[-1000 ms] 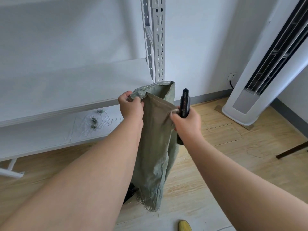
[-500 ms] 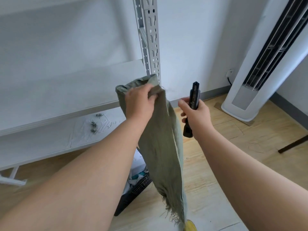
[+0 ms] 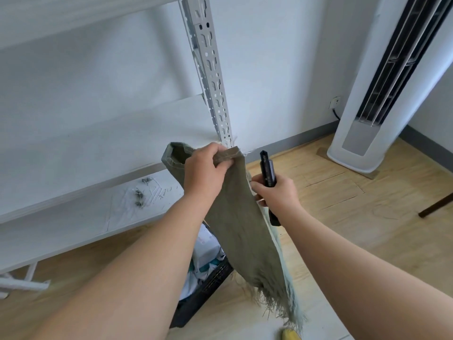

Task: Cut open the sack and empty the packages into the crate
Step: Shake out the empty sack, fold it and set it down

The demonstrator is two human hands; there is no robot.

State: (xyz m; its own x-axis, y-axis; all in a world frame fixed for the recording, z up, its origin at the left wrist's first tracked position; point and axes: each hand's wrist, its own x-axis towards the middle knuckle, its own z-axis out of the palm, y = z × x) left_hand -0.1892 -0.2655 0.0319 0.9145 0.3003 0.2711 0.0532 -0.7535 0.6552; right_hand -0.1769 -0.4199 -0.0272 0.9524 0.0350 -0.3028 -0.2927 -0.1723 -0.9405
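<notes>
With sack [image 3: 241, 227] hanging limp over crate [image 3: 208, 285] — emptying step judged complete: left hand [image 3: 204, 171] grips sack hem, right hand [image 3: 277, 192] grips cutter [image 3: 267, 168]. Next — discard sack, retract blade.

I note the sack [image 3: 241, 224] hanging from the left hand [image 3: 204, 173], with the right hand [image 3: 275, 195] and its knife [image 3: 267, 173] just right of it. The crate [image 3: 208, 288] sits on the floor [image 3: 355, 217] below, packages [image 3: 207, 251] inside. Shelving [image 3: 98, 148] stands far left, an air conditioner [image 3: 382, 94] far right.
</notes>
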